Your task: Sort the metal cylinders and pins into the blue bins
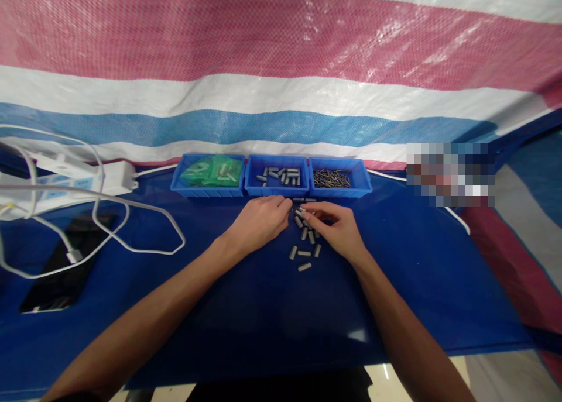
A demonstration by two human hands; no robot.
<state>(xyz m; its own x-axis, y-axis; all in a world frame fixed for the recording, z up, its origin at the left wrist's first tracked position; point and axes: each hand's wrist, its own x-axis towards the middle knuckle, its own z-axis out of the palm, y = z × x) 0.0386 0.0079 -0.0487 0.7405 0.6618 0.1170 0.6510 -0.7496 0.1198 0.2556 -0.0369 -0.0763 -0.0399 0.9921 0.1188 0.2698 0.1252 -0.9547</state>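
Small grey metal cylinders [304, 253] lie scattered on the blue table covering, several of them partly under my right hand. My right hand [332, 225] reaches over this pile, thumb and index finger pinched together at its far end, seemingly on one cylinder. To the left of the pile rests my left hand [266, 217], its fingers curled and closed; whatever they may hold is hidden. Just beyond both hands stands the middle blue bin [277, 190], with more such cylinders inside. The right blue bin [342, 191] holds many thin screws [330, 179].
The left blue bin [208, 189] contains green plastic bags [226, 169]. Farther left are a white power strip [112, 178], loose white cables [151, 251] and a black phone-like slab [65, 267]. A striped plastic sheet [263, 39] hangs behind the table.
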